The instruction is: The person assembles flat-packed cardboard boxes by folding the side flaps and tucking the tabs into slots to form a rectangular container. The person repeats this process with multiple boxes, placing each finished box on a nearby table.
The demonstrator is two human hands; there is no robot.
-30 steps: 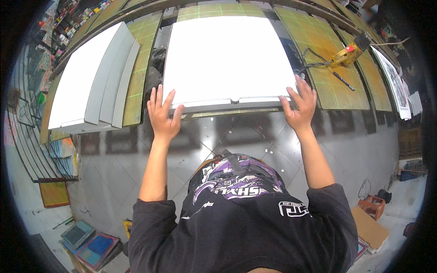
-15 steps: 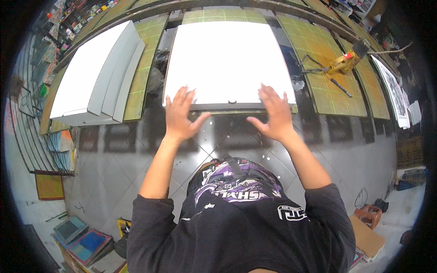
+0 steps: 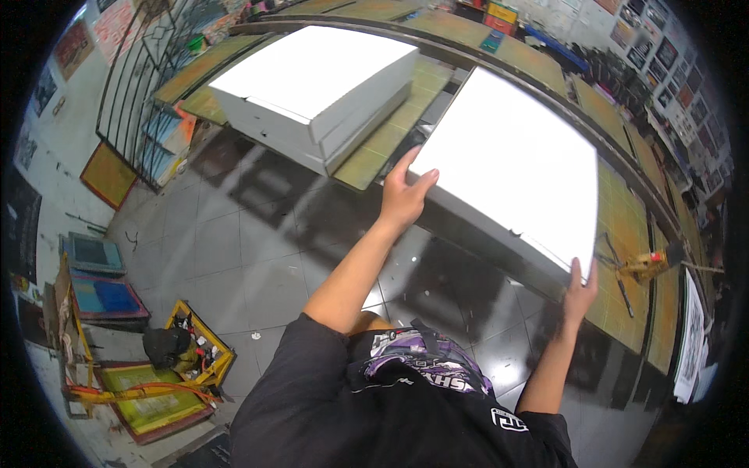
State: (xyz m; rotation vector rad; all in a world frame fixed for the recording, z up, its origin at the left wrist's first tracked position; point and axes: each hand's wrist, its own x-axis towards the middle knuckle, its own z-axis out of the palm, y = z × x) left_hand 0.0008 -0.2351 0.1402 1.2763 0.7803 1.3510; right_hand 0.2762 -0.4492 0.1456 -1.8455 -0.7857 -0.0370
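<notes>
A flat white box [image 3: 515,156] with a small notch in its front edge is between my hands. My left hand [image 3: 404,191] grips its near left corner, thumb on the top and fingers along the side. My right hand [image 3: 580,292] holds the near right corner, fingers up against the edge. The box's front side faces me and it seems to be raised off the table, though its underside is hidden. To the left, more white boxes [image 3: 312,78] stand stacked on a yellow-green board, apart from my hands.
Yellow-green boards [image 3: 616,210] line the long table. A yellow tool [image 3: 644,265] with a cable and a dark pen [image 3: 625,299] lie at the right. Framed screens [image 3: 105,296] and a yellow crate [image 3: 204,343] rest on the floor at the lower left.
My hands went from lying spread on the box's top to gripping its two near corners. My view has turned left, bringing the stacked boxes nearer the middle.
</notes>
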